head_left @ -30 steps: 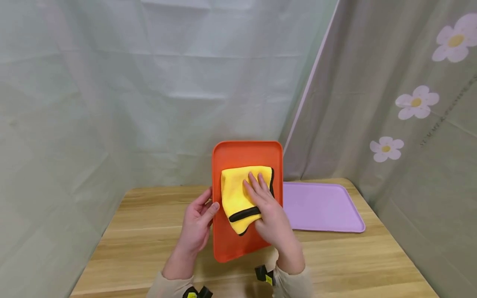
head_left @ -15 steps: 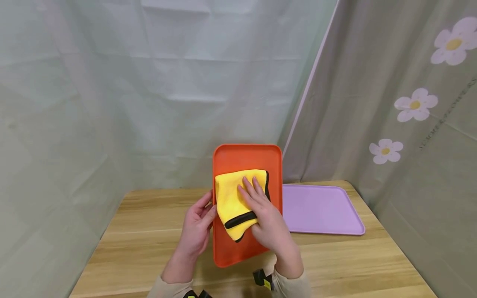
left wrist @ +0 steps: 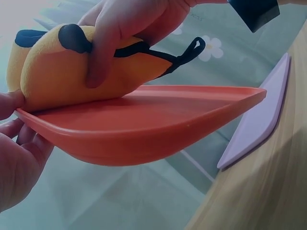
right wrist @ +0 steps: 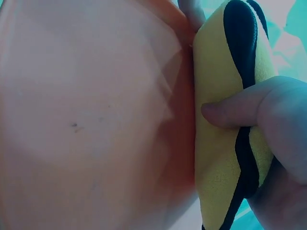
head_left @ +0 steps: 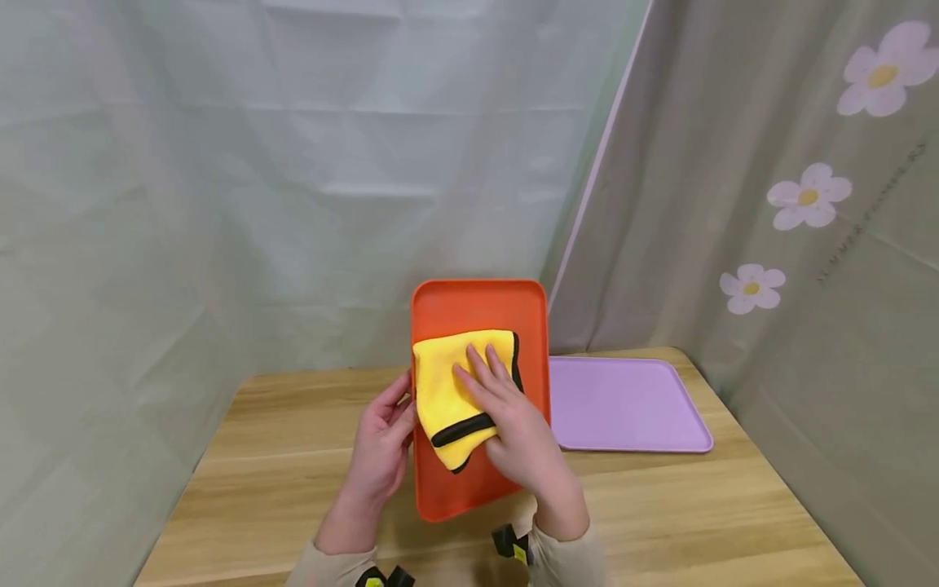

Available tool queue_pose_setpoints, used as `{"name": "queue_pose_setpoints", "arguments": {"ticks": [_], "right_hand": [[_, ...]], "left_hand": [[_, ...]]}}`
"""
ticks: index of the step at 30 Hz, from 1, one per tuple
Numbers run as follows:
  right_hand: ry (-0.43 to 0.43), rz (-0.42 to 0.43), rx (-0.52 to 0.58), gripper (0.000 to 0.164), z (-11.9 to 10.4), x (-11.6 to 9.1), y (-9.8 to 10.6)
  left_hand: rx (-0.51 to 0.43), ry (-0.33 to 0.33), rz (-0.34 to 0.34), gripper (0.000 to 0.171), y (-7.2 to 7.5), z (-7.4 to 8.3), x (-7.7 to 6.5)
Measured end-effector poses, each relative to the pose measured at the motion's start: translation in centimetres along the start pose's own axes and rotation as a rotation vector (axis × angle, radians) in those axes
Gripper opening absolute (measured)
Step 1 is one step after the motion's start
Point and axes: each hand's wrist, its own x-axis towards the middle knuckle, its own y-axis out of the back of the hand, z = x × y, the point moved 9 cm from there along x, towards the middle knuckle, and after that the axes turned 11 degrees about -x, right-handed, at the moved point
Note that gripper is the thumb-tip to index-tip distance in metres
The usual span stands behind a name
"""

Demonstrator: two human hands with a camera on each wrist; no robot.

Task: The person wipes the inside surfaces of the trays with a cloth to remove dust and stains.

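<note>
Right hand (head_left: 516,425) on cloth (head_left: 444,385) at edge of orange tray (head_left: 478,308), bare above

Cloth (head_left: 443,387) on tray (head_left: 480,306); second tray (head_left: 627,403) to right.

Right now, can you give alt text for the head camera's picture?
A person's left hand holds an orange tray by its edge while the right hand holds a folded yellow cloth against it. A purple tray lies on the wooden table to the right.
</note>
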Motion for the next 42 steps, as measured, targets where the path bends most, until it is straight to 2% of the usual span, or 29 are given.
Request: {"name": "queue_pose_setpoints", "arguments": {"ticks": [9,15,20,27,37,42], "right_hand": [[-0.014,-0.044,0.023,0.108,0.3,-0.1,-0.3],[-0.004,-0.035,0.024,0.108,0.3,-0.3,-0.2],[-0.002,-0.033,0.035,0.112,0.3,-0.3,0.1],[-0.033,-0.037,0.051,0.114,1.0,-0.6,0.4],[-0.038,-0.027,0.067,0.112,1.7,-1.2,0.9],[-0.048,-0.015,0.065,0.110,2.1,-1.1,1.6]], "left_hand": [[-0.032,-0.031,-0.029,0.051,-0.2,0.3,0.0],[-0.058,-0.016,-0.013,0.046,-0.2,0.3,0.0],[-0.059,0.001,-0.003,0.050,-0.2,0.2,0.1],[-0.075,0.023,-0.012,0.050,0.0,0.1,0.1],[-0.132,0.013,0.000,0.049,0.1,0.6,-0.2],[-0.130,0.003,-0.006,0.050,-0.2,1.0,0.0]]}}
